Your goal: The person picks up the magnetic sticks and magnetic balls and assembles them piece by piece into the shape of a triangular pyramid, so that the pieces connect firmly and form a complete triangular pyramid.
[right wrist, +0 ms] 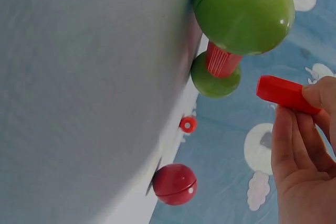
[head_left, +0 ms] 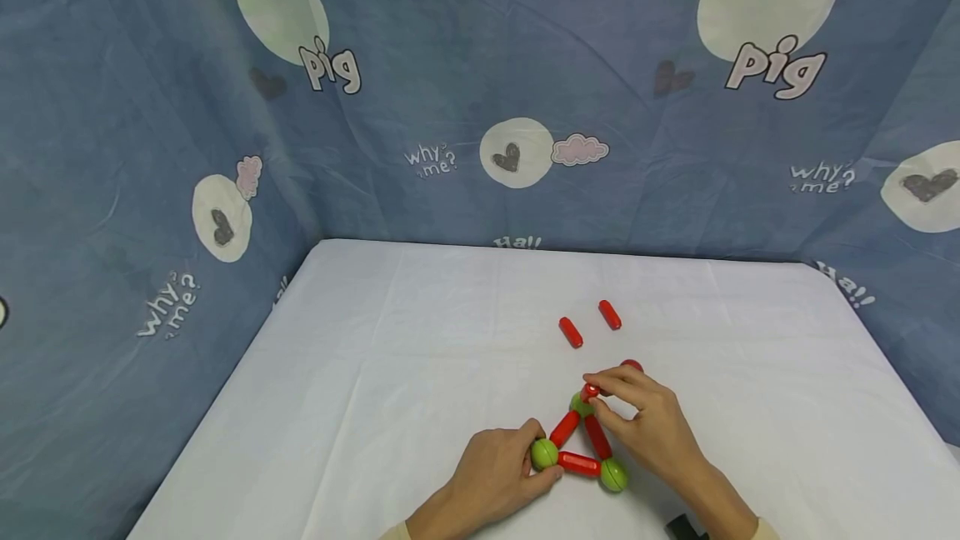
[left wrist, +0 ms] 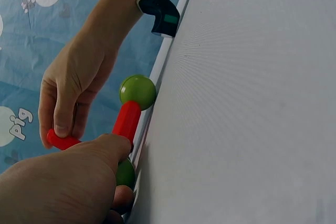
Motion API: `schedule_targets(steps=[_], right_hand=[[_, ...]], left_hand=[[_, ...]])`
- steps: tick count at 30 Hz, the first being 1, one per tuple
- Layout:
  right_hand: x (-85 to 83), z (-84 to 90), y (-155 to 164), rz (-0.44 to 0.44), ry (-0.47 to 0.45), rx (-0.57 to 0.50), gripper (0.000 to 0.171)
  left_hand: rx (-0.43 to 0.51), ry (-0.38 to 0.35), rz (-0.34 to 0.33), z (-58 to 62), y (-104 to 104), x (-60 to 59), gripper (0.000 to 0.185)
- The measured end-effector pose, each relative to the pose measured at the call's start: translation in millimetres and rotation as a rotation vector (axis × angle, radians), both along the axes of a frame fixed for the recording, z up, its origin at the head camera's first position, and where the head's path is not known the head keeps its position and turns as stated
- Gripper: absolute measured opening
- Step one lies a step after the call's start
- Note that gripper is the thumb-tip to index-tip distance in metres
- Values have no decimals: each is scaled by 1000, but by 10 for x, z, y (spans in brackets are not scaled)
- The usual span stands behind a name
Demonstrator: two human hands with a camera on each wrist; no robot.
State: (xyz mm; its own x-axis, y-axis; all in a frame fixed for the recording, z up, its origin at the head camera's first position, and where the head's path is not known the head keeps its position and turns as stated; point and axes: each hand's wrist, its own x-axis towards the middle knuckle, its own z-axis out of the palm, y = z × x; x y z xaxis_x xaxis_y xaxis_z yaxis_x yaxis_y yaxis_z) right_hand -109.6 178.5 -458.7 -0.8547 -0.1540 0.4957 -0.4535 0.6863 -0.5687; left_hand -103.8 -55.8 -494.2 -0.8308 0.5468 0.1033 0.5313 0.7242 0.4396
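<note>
A flat triangle of red rods and green balls is handled by two hands on a white table (head_left: 420, 332).

The triangle (head_left: 581, 440) lies near the table's front edge. Its left green ball (head_left: 544, 453) is gripped by the curled fingers of the left hand (head_left: 495, 473). A short red rod (head_left: 591, 391) is pinched between thumb and fingers of the right hand (head_left: 645, 427), just over the top green ball (head_left: 581, 404). A red ball (head_left: 632, 366) is seen just behind that hand, and two loose red rods (head_left: 571, 332) lie farther back.
</note>
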Motion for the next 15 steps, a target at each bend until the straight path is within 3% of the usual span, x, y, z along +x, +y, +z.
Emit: schedule_targets(steps=[15], right_hand=[[0, 14, 10, -5, -27, 56, 33]], left_hand=[[1, -4, 0, -9, -3, -1, 30]])
